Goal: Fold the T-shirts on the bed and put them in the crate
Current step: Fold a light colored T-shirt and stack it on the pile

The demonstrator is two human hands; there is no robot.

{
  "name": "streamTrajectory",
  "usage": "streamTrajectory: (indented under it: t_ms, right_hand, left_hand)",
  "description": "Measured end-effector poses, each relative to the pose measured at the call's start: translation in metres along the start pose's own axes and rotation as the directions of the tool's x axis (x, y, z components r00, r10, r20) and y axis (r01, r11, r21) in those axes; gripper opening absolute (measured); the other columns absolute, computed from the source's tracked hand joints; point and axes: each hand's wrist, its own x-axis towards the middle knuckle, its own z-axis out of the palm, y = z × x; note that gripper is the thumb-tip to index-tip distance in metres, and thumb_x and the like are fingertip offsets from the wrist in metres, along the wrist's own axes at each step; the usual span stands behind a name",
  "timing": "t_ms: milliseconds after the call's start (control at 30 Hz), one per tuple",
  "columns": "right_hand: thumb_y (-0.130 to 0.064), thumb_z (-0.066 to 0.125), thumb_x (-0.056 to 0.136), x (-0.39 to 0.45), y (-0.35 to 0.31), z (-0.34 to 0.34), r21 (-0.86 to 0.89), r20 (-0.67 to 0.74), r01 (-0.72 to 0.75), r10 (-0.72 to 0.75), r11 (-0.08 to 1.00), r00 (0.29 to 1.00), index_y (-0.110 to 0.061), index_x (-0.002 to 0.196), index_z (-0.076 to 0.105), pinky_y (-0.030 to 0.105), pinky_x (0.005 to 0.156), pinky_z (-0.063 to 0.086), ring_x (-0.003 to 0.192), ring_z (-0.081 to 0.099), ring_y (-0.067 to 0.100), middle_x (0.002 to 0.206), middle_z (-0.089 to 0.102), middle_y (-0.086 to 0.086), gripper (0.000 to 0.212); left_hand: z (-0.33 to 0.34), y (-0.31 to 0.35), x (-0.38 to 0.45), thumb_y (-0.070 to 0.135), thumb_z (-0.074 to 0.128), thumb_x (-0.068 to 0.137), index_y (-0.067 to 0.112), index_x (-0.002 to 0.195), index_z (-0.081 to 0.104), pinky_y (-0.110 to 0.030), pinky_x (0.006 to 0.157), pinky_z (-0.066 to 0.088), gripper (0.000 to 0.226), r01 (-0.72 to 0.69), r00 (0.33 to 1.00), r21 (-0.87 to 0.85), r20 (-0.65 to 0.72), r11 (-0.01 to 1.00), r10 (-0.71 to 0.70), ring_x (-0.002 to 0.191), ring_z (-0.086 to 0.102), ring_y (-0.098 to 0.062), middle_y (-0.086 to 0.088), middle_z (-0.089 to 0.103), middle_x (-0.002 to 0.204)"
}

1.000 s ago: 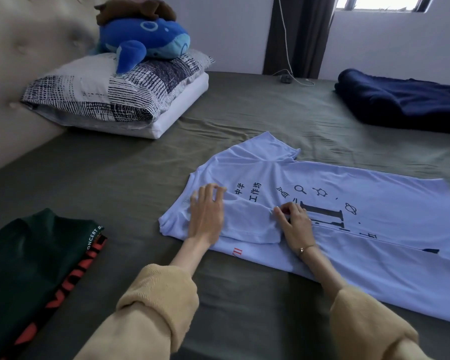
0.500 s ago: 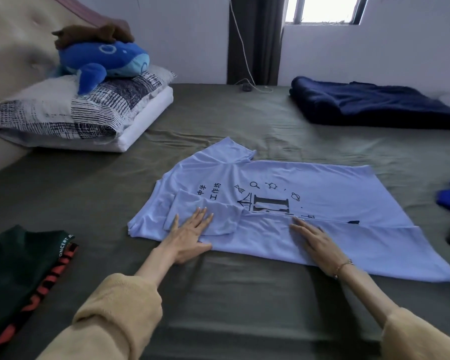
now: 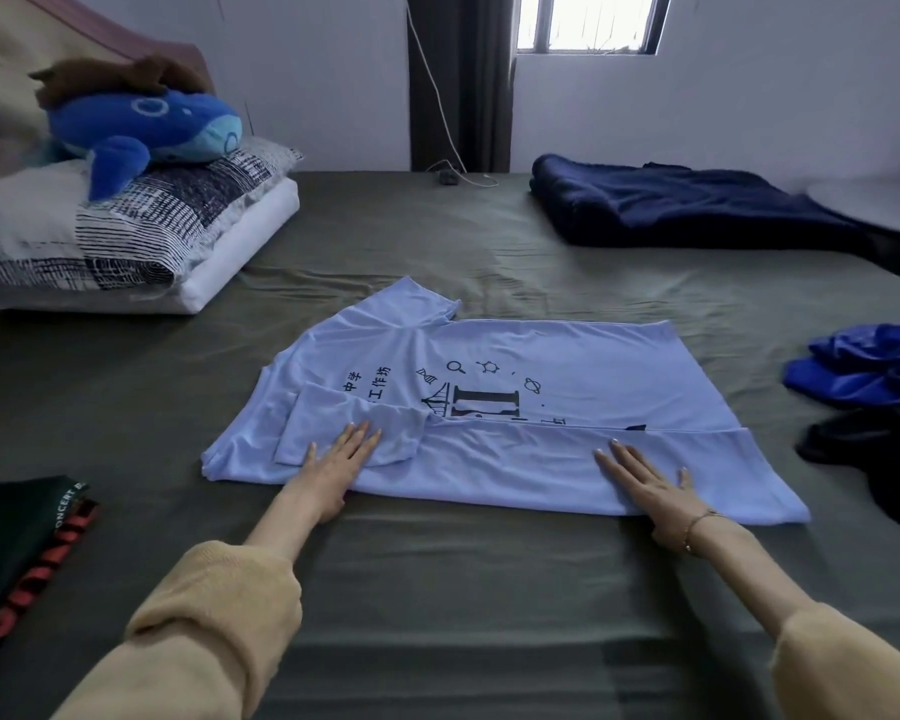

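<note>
Olive-green sheeting covers the bed, which fills most of the view, with a pale wall and a small window behind; a light blue T-shirt lies spread on it, its near long edge folded up over the lower part of the black print, so the bottom of the lettering is hidden; one sleeve is folded in flat at the left end. The left hand lies flat, fingers straight, pressing on that folded sleeve; the right hand lies flat with fingers spread on the folded strip further right; neither hand grasps the cloth. At the left edge a dark green folded shirt with red lettering is cut off by the frame, its print only partly readable. Stacked pillows carry a blue plush whale; a brown soft toy above it is blurred. A navy blanket lies far right; nearer, a bright blue garment and a black one are cut off at the edge.
</note>
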Motion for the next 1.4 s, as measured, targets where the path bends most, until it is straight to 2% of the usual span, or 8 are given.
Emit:
streamTrajectory:
  t_ms: [167, 300, 433, 633, 700, 967, 1133, 1400]
  right_hand:
    - [0.006, 0.034, 0.092, 0.008, -0.007, 0.013, -0.021, -0.030, -0.108, 0.107, 0.994, 0.994, -0.038, 0.144, -0.019, 0.065, 0.107, 0.006, 0.144, -0.017, 0.023, 0.154, -0.025, -0.007, 0.087]
    - [-0.008, 0.032, 0.096, -0.001, -0.003, 0.004, -0.058, 0.032, -0.098, 0.100, 0.993, 0.994, -0.034, 0.146, -0.018, 0.064, 0.107, 0.009, 0.145, -0.012, 0.023, 0.155, -0.023, -0.007, 0.075]
    - [-0.016, 0.037, 0.097, -0.014, 0.003, 0.006, -0.066, 0.063, -0.075, 0.079, 0.995, 0.995, -0.037, 0.144, -0.020, 0.064, 0.109, 0.010, 0.145, -0.011, 0.020, 0.154, -0.023, -0.007, 0.077]
    - [-0.044, 0.035, 0.098, -0.052, 0.003, 0.019, -0.095, 0.099, -0.051, 0.060, 0.994, 0.993, -0.038, 0.144, -0.020, 0.061, 0.112, 0.001, 0.145, -0.015, 0.021, 0.155, -0.023, -0.006, 0.071]
    - [-0.041, 0.034, 0.098, -0.066, 0.002, 0.025, -0.081, 0.107, -0.047, 0.056, 0.996, 0.993, -0.042, 0.142, -0.020, 0.061, 0.112, 0.002, 0.145, -0.014, 0.020, 0.154, -0.023, -0.008, 0.069]
    - [-0.038, 0.024, 0.100, -0.129, -0.010, 0.039, -0.124, 0.128, -0.054, 0.070, 0.991, 0.989, -0.027, 0.147, -0.019, 0.055, 0.113, -0.008, 0.144, -0.016, 0.022, 0.155, -0.021, -0.003, 0.065]
    - [-0.033, 0.028, 0.101, -0.156, -0.016, 0.051, -0.022, 0.129, -0.067, 0.069, 0.998, 0.989, -0.031, 0.148, -0.014, 0.059, 0.112, -0.005, 0.144, -0.018, 0.025, 0.156, -0.021, -0.003, 0.063]
    - [-0.046, 0.024, 0.099, -0.195, -0.021, 0.065, -0.143, 0.133, -0.001, 0.021, 0.990, 0.991, -0.026, 0.146, -0.021, 0.053, 0.113, -0.008, 0.144, -0.018, 0.022, 0.155, -0.024, -0.001, 0.069]
  left_hand:
    - [0.002, 0.002, -0.003, -0.014, 0.036, 0.088, 0.021, 0.148, -0.018, -0.051, 0.115, 0.012, 0.088, 0.020, 1.000, 0.057, 0.008, 0.998, -0.020, 0.146, -0.012, -0.015, 0.004, -0.022, 0.156]
    - [-0.002, 0.000, -0.011, -0.016, 0.034, 0.088, 0.024, 0.149, -0.016, -0.052, 0.113, 0.012, 0.088, 0.006, 0.998, 0.070, 0.063, 0.998, -0.010, 0.146, -0.012, -0.014, 0.006, -0.020, 0.157]
    - [-0.002, 0.005, -0.030, -0.016, 0.034, 0.088, 0.024, 0.149, -0.015, -0.052, 0.113, 0.012, 0.088, 0.004, 0.993, 0.060, 0.115, 0.998, -0.011, 0.146, -0.011, -0.014, 0.006, -0.020, 0.157]
    - [0.011, 0.021, -0.083, -0.017, 0.033, 0.088, 0.022, 0.149, -0.016, -0.054, 0.113, 0.012, 0.087, 0.025, 0.988, 0.020, 0.149, 0.999, -0.028, 0.146, -0.013, -0.016, 0.005, -0.021, 0.156]
    - [0.017, 0.026, -0.101, -0.016, 0.033, 0.089, 0.022, 0.149, -0.016, -0.054, 0.113, 0.013, 0.087, 0.035, 0.988, 0.011, 0.151, 0.999, -0.036, 0.146, -0.013, -0.016, 0.005, -0.022, 0.156]
    - [0.035, 0.042, -0.162, -0.016, 0.032, 0.088, 0.022, 0.149, -0.016, -0.054, 0.113, 0.012, 0.087, 0.043, 0.987, 0.015, 0.151, 0.999, -0.045, 0.146, -0.013, -0.016, 0.005, -0.021, 0.156]
    - [0.042, 0.049, -0.191, -0.013, 0.036, 0.090, 0.023, 0.150, -0.015, -0.053, 0.113, 0.011, 0.086, 0.035, 0.987, -0.002, 0.157, 0.999, -0.035, 0.146, -0.013, -0.016, 0.005, -0.021, 0.157]
    - [0.049, 0.056, -0.228, -0.011, 0.036, 0.092, 0.023, 0.150, -0.014, -0.052, 0.113, 0.013, 0.083, 0.012, 0.990, 0.001, 0.137, 1.000, -0.012, 0.146, -0.012, -0.016, 0.005, -0.020, 0.157]
